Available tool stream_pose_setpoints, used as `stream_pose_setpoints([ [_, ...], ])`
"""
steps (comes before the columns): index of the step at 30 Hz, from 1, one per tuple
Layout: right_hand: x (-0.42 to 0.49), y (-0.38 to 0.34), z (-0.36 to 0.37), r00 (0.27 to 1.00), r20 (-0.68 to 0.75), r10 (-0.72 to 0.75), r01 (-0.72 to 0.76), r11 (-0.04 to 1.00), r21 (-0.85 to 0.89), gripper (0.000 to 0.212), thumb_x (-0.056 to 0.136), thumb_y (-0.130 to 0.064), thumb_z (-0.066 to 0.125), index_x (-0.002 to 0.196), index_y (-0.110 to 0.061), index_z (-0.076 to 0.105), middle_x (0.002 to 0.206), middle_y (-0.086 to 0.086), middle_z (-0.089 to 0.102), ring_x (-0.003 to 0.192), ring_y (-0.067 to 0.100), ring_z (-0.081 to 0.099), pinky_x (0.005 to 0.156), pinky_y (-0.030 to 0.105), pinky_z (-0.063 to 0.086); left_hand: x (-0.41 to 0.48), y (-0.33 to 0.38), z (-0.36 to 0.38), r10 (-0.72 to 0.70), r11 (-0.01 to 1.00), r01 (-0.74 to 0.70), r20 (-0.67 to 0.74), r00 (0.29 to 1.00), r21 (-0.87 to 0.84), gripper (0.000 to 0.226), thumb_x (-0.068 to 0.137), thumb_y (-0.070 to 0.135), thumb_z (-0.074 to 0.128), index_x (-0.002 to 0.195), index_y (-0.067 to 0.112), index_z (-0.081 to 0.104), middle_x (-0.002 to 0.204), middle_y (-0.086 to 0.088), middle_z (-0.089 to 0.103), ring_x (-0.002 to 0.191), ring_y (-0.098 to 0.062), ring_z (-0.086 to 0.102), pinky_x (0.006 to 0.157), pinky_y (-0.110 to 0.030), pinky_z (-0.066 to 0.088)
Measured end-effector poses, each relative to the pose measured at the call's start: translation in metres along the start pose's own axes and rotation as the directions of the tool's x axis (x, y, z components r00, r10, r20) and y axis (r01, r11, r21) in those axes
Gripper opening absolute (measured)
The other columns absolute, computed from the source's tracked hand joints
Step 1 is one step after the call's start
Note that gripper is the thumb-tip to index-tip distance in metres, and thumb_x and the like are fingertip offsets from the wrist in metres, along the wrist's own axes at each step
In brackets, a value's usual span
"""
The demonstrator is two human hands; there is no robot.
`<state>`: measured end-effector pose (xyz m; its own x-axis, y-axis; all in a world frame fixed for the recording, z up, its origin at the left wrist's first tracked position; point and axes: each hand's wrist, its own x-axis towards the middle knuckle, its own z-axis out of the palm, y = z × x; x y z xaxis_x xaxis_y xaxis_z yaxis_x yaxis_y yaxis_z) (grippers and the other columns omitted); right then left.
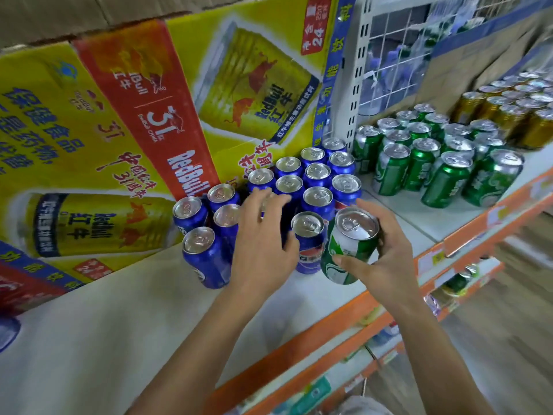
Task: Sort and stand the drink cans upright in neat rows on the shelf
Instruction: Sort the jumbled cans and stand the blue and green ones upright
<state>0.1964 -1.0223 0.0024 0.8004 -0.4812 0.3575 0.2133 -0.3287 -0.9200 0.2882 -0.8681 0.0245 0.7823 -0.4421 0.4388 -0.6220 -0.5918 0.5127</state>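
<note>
**Inspector:** Green can (350,247), one only, logged at the front right corner of the blue cans (317,175). State of the hands?

**Operator:** My right hand (389,262) is wrapped round it, thumb on the near side and fingers behind. The can tilts, its top leaning toward the blue block. I cannot tell whether its base touches the shelf (119,324). My left hand (263,238) lies spread across the tops at the front of the blue block and grips nothing.

**Inspector:** Where does the can belong?

**Operator:** By my judgement, with the green cans (425,160) standing right of the blue block, across a bare strip of shelf.

**Inspector:** Recommended method?

**Operator:** I would first bring the can upright and lift it clear, since the nearest blue can stands just beside it and could be clipped. The left hand should press lightly on the blue tops to steady them. Then I would carry the can right and set its base flat at the front of the green group. Those rows look looser than the blue ones, so a careless nudge there may topple a neighbour.
</note>
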Motion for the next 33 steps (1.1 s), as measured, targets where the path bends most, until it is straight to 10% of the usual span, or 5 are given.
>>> stream_pose_setpoints([
  [7,0.040,0.045,-0.045,0.993,-0.111,-0.032,0.006,0.974,-0.225,0.084,0.057,0.008,0.079,0.123,-0.032,0.047,0.112,-0.012,0.052,0.104,0.009,0.054,0.085,0.010,0.040,0.041,0.044,0.064,0.205,0.974,-0.223,0.251,0.946,0.044,0.047,0.080,0.018,0.064,0.125,0.012,0.056,0.135,-0.011,0.042,0.131,-0.032,0.034,0.106,-0.042,0.036],
  [16,0.134,0.090,-0.117,0.977,0.206,0.064,0.102,0.705,-0.701,0.076,0.067,-0.008,0.075,0.136,-0.010,0.046,0.128,0.011,0.043,0.120,0.029,0.043,0.093,0.023,0.034,0.108,0.074,0.134,0.056,0.883,-0.196,0.319,0.946,0.427,0.050,0.088,0.032,0.054,0.135,0.018,0.042,0.147,-0.012,0.027,0.143,-0.028,0.011,0.116,-0.045,0.014],
  [25,0.186,0.098,-0.147,0.931,0.364,0.008,0.329,0.411,-0.850,0.067,0.067,-0.007,0.072,0.131,-0.007,0.050,0.132,0.009,0.046,0.119,0.031,0.038,0.100,0.032,0.031,0.111,0.064,0.155,-0.019,0.803,-0.129,0.242,0.970,0.582,0.051,0.075,0.036,0.069,0.121,0.018,0.054,0.134,-0.014,0.044,0.116,-0.035,0.050,0.104,-0.045,0.037],
  [33,0.174,0.094,-0.127,0.911,0.398,-0.113,0.398,0.500,-0.769,0.054,0.063,-0.015,0.077,0.114,-0.005,0.061,0.122,0.019,0.053,0.118,0.041,0.046,0.101,0.046,0.037,0.111,0.072,0.146,-0.057,0.909,-0.038,0.216,0.975,0.415,0.054,0.079,0.027,0.067,0.130,0.015,0.051,0.140,-0.012,0.040,0.132,-0.034,0.036,0.109,-0.042,0.029],
])
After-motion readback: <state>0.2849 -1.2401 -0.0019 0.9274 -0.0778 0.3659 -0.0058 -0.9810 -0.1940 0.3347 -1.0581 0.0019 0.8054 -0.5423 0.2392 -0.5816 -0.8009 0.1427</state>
